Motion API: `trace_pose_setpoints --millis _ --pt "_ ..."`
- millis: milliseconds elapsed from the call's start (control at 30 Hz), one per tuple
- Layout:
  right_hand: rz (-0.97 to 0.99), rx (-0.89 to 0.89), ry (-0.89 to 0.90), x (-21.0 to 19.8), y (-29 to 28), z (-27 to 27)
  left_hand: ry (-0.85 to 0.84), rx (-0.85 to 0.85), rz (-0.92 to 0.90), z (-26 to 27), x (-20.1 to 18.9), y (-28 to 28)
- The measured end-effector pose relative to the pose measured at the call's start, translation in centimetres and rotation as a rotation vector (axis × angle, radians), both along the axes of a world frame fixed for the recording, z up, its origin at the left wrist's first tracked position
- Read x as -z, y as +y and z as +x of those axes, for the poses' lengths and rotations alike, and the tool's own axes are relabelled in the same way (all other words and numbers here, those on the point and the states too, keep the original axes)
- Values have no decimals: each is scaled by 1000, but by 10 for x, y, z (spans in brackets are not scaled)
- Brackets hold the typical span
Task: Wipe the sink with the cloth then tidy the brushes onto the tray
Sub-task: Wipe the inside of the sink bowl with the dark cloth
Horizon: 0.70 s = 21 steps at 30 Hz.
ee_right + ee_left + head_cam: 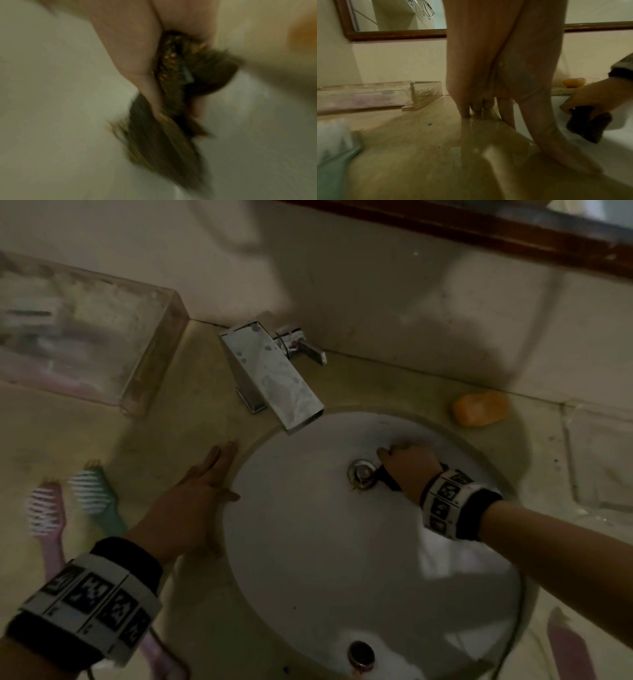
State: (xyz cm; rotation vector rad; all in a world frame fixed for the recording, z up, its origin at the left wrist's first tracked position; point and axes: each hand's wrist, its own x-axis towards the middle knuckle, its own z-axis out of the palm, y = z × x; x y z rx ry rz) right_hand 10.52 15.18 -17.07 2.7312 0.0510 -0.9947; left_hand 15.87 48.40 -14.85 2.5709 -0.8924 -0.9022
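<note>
My right hand [406, 465] is down in the white sink [325, 559], gripping a dark cloth [387, 479] pressed against the basin beside the drain [360, 475]. The cloth [171, 115] is bunched between thumb and fingers in the blurred right wrist view, and the cloth [587, 125] also shows in the left wrist view. My left hand [202, 487] lies flat with straight fingers on the counter at the sink's left rim. A pink brush [46, 511] and a green brush [96, 494] lie on the counter to the left. A clear tray [147, 361] sits at the back left.
A chrome faucet [274, 371] juts over the sink's back edge. An orange soap bar [479, 408] lies on the counter at the back right. A wood-framed mirror [393, 32] hangs above. Another pinkish object [565, 645] lies at the front right, and a clear dish [603, 460] at far right.
</note>
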Motion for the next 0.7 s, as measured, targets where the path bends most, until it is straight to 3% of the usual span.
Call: trace_pose_setpoints --millis 100,233,433,567,633,700 --pt "-158 18 -4 -13 -10 -15 3 -5 -24 -1 -2 0" --pt "-406 128 249 -1 -22 -28 -7 15 -1 -2 -4 -1" --pt "-120 383 159 35 -35 -47 -4 10 -13 -2 1 1" --pt "-67 407 104 44 -23 -49 -11 -13 -91 -1 8 7" --pt "-16 466 -1 44 -15 -39 -8 3 -103 1 13 8" --pt "93 639 -137 36 -5 -24 3 -2 -71 1 12 7"
